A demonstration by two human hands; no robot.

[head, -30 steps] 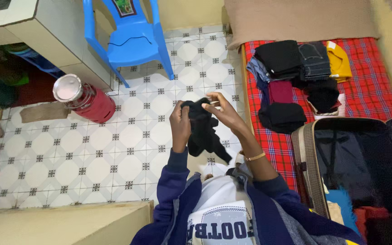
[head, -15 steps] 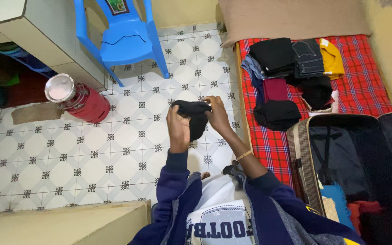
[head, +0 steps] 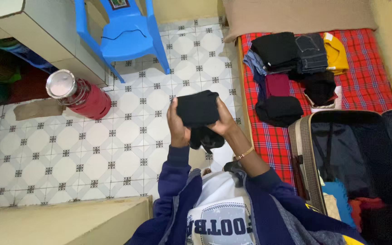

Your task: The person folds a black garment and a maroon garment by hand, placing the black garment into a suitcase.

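Crosswise black garment (head: 198, 109), both hands gripping

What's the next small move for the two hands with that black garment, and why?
Probably tuck the loose lower part up. Both the left hand and right hand grip the black garment folded flat, but a bunch of it hangs below the hands. The open suitcase and folded stacks on the bed sit to the right.
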